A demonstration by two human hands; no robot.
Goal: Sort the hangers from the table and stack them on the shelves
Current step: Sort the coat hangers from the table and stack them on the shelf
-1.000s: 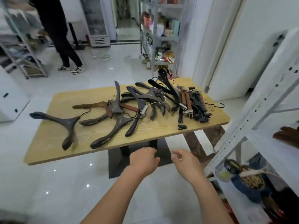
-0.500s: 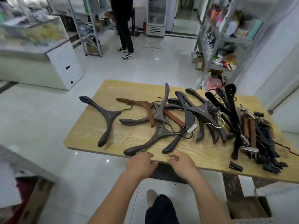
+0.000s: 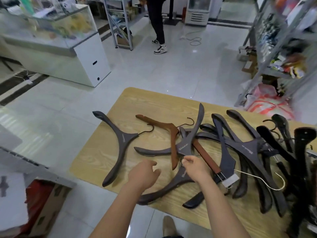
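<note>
Hangers lie in a loose pile on the wooden table.
The right hand pinches a metal hook where 2 dark hangers meet, whose hook I cannot tell; the left hand hovers just beside it over the table, fingers loosely spread, holding nothing.

Bright, even indoor light, glare on glossy floor, blurred and warped edges
</note>
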